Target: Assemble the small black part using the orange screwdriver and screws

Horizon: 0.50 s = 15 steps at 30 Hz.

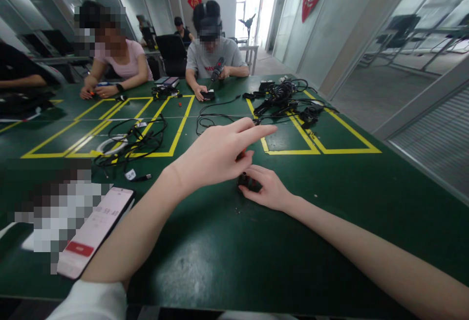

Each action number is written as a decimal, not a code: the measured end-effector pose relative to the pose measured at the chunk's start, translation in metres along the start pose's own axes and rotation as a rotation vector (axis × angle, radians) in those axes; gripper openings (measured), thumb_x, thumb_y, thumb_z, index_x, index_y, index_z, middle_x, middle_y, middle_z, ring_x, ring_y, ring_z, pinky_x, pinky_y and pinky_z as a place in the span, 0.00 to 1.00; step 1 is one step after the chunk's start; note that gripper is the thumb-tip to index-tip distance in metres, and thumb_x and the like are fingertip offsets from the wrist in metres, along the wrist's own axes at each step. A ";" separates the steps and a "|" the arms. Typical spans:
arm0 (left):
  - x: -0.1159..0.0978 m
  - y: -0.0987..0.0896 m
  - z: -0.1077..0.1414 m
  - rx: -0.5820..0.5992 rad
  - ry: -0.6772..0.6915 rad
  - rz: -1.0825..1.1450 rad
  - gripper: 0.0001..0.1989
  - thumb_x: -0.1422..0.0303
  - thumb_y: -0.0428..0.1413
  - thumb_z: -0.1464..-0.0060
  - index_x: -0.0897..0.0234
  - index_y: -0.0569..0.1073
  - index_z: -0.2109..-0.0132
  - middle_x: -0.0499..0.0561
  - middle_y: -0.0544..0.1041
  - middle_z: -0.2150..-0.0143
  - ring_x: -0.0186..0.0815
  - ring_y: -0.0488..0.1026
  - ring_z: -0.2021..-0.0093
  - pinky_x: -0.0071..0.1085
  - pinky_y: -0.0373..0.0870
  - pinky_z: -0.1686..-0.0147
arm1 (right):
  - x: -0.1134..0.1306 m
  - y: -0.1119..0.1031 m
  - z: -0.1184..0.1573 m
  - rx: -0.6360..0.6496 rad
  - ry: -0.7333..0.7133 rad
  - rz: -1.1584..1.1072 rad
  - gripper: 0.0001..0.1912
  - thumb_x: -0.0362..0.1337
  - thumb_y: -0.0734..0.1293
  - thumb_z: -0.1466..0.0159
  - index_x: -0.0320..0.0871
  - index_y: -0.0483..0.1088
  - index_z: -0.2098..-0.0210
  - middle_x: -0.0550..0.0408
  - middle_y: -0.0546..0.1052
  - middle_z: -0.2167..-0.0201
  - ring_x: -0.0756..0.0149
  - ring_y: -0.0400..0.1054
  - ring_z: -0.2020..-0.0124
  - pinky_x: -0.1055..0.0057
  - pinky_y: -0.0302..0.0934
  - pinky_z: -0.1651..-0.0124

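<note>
My left hand (223, 151) reaches in from the left, above the table and just over the right hand. Its index finger points to the right, while the thumb and other fingers close around something with a small red part, mostly hidden by the hand. My right hand (269, 188) rests on the green table with its fingers curled round a small black block-like object (245, 181). Fingers cover much of that object, so its kind cannot be made out. The left hand's fingertips are directly above it.
A phone (97, 229) lies by my left forearm. Black cables (146, 137) with a tag lie beyond it; a bigger cable heap (280, 97) sits at the far right. Yellow tape (183, 127) marks the table (330, 188). Across it, a person (216, 61) holds a power drill (217, 69).
</note>
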<state>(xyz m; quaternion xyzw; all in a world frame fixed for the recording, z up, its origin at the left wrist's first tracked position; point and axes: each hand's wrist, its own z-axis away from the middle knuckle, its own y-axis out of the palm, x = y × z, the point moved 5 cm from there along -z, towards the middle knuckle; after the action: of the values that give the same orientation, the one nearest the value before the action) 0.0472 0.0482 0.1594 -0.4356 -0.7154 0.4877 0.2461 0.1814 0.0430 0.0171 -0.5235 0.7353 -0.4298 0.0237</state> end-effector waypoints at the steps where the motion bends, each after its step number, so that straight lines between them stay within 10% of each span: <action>1: 0.000 0.000 0.000 -0.003 0.000 -0.011 0.31 0.74 0.50 0.40 0.59 0.66 0.31 0.54 0.77 0.47 0.36 0.77 0.57 0.29 0.73 0.58 | 0.000 0.000 0.000 -0.004 -0.004 0.002 0.05 0.32 0.67 0.35 0.44 0.71 0.58 0.51 0.80 0.63 0.60 0.76 0.62 0.66 0.73 0.59; 15: -0.002 -0.001 0.001 0.002 0.028 0.016 0.29 0.77 0.50 0.41 0.61 0.70 0.34 0.54 0.78 0.49 0.34 0.77 0.58 0.27 0.72 0.59 | -0.001 0.000 0.001 0.015 0.021 0.015 0.06 0.34 0.68 0.34 0.44 0.72 0.57 0.50 0.80 0.62 0.60 0.77 0.61 0.66 0.73 0.59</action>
<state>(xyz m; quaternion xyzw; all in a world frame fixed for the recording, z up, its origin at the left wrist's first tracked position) 0.0475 0.0464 0.1599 -0.4478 -0.7079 0.4842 0.2529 0.1821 0.0436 0.0160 -0.5134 0.7360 -0.4406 0.0231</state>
